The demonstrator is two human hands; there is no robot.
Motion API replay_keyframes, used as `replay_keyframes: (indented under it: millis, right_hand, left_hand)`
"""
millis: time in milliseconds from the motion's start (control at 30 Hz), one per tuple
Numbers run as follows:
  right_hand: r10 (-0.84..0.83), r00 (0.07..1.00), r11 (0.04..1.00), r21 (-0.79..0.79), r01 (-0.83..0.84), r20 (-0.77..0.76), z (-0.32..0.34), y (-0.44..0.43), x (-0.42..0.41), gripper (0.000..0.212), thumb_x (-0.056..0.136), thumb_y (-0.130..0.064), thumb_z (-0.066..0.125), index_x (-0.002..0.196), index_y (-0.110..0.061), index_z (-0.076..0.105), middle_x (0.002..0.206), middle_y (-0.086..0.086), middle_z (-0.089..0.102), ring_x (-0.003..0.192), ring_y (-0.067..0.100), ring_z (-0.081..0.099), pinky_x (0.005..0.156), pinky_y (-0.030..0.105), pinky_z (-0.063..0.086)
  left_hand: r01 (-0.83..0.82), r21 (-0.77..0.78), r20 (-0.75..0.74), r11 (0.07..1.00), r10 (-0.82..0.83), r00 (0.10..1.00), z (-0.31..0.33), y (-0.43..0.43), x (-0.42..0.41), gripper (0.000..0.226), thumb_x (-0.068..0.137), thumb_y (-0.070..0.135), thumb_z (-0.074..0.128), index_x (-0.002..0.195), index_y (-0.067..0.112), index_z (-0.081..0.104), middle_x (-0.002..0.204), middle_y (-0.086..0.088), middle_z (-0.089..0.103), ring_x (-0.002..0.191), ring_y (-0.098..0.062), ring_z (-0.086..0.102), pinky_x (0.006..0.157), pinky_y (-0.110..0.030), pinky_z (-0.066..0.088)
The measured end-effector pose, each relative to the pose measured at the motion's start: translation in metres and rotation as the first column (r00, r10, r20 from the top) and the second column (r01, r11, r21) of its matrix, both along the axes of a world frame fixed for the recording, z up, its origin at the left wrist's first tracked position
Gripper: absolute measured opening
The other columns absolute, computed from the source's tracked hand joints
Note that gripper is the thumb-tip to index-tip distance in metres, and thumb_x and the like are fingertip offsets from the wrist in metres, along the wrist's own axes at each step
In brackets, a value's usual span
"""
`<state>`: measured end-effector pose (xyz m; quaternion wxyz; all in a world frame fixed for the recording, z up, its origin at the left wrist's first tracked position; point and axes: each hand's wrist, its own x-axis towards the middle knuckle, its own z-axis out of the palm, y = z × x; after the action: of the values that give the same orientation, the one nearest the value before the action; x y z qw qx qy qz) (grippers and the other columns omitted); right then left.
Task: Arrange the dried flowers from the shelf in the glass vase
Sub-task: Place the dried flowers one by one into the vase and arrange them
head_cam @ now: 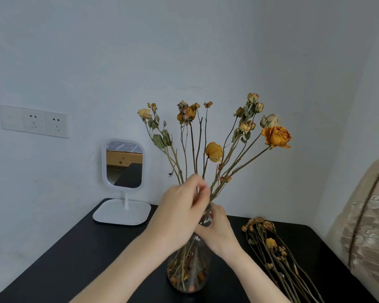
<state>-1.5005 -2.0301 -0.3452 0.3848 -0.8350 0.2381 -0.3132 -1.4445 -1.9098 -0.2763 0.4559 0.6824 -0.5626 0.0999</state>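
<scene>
gripping vase (188,270) on black table (85,259) by pale wall (184,51), right hand (217,228); left hand (182,206) pinches stems (193,149).

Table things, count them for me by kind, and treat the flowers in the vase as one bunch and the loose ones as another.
Glass vase: 1
Bunch of flowers in the vase: 1
Loose bunch of flowers: 1
Mirror: 1
Total: 4
</scene>
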Motion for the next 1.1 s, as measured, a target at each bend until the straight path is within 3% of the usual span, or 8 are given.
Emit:
replay_keyframes:
  millis: [100, 233, 367, 533, 667, 767, 933, 1100]
  right_hand:
    - [0.015, 1.000, 1.000, -0.019, -0.015, 0.008, 0.000, 0.000, 0.000, 0.031, 0.074, -0.044, 0.071, 0.100, -0.035, 0.057, 0.107, -0.012, 0.052, 0.108, 0.009, 0.046, 0.088, 0.022, 0.041]
    - [0.018, 1.000, 0.998, 0.059, -0.018, 0.005, 0.000, -0.001, -0.006, 0.058, 0.073, -0.043, 0.074, 0.124, -0.025, 0.052, 0.124, -0.006, 0.055, 0.118, 0.010, 0.048, 0.101, 0.029, 0.041]
    - [-0.008, 1.000, 0.998, 0.069, 0.009, -0.014, -0.008, -0.009, -0.034, 0.069, 0.075, -0.046, 0.071, 0.135, -0.026, 0.043, 0.126, -0.013, 0.048, 0.119, 0.004, 0.044, 0.097, 0.021, 0.039]
    - [-0.240, 0.970, 0.968, 0.070, 0.243, -0.040, -0.028, -0.045, -0.091, 0.038, 0.086, -0.037, 0.063, 0.121, -0.023, 0.055, 0.110, -0.010, 0.059, 0.103, 0.005, 0.055, 0.072, 0.008, 0.039]
    - [-0.434, 0.894, 0.884, 0.137, 0.446, -0.107, -0.048, -0.085, -0.145, 0.017, 0.089, -0.021, 0.061, 0.106, -0.021, 0.062, 0.095, -0.005, 0.064, 0.095, 0.011, 0.060, 0.067, 0.012, 0.041]
    - [-0.504, 0.832, 0.825, 0.156, 0.543, -0.232, -0.063, -0.109, -0.180, 0.017, 0.088, -0.016, 0.059, 0.103, -0.021, 0.064, 0.095, -0.001, 0.064, 0.088, 0.012, 0.060, 0.067, 0.020, 0.043]
    - [-0.472, 0.787, 0.846, 0.048, 0.532, -0.399, -0.077, -0.122, -0.206, 0.015, 0.084, -0.017, 0.066, 0.099, -0.017, 0.067, 0.078, -0.009, 0.060, 0.074, 0.001, 0.054, 0.059, 0.012, 0.036]
    - [-0.385, 0.779, 0.908, -0.051, 0.417, -0.494, -0.081, -0.119, -0.202, 0.010, 0.082, -0.027, 0.070, 0.090, -0.021, 0.066, 0.064, -0.011, 0.058, 0.060, 0.000, 0.054, 0.052, 0.010, 0.033]
  left_hand:
    - [0.039, 0.052, -0.173, 0.998, -0.029, 0.985, -0.040, 0.029, 0.000, 0.018, 0.092, 0.030, 0.048, 0.075, 0.036, 0.049, 0.059, 0.015, 0.057, 0.047, -0.001, 0.051, 0.050, -0.016, 0.042]
    - [0.053, 0.176, -0.395, 0.983, 0.021, 0.918, -0.088, 0.037, -0.003, 0.021, 0.093, 0.026, 0.050, 0.072, 0.025, 0.055, 0.053, 0.001, 0.054, 0.040, -0.007, 0.045, 0.056, -0.029, 0.047]
    - [0.180, 0.316, -0.489, 0.932, -0.003, 0.872, -0.120, 0.023, -0.016, 0.018, 0.094, 0.026, 0.048, 0.077, 0.027, 0.055, 0.062, 0.002, 0.059, 0.041, -0.006, 0.050, 0.060, -0.025, 0.051]
    - [0.330, 0.453, -0.495, 0.828, -0.074, 0.866, -0.139, -0.017, -0.043, 0.006, 0.093, 0.030, 0.046, 0.091, 0.032, 0.051, 0.078, 0.003, 0.062, 0.041, -0.002, 0.052, 0.063, -0.021, 0.052]
    - [0.393, 0.510, -0.507, 0.765, -0.102, 0.856, -0.145, -0.063, -0.066, 0.010, 0.092, 0.029, 0.047, 0.101, 0.026, 0.049, 0.077, 0.005, 0.062, 0.039, -0.001, 0.052, 0.052, -0.018, 0.046]
    - [0.406, 0.540, -0.508, 0.737, -0.099, 0.856, -0.150, -0.098, -0.081, 0.010, 0.092, 0.027, 0.047, 0.100, 0.023, 0.049, 0.076, 0.005, 0.063, 0.040, -0.002, 0.053, 0.050, -0.017, 0.041]
    - [0.388, 0.567, -0.564, 0.726, -0.001, 0.826, -0.160, -0.142, -0.098, 0.015, 0.093, 0.027, 0.050, 0.085, 0.014, 0.051, 0.067, 0.000, 0.060, 0.041, -0.008, 0.051, 0.037, -0.015, 0.037]
    - [0.291, 0.617, -0.520, 0.731, 0.102, 0.848, -0.168, -0.168, -0.108, 0.025, 0.091, 0.031, 0.054, 0.078, 0.009, 0.053, 0.059, -0.002, 0.057, 0.040, -0.011, 0.053, 0.050, -0.023, 0.047]
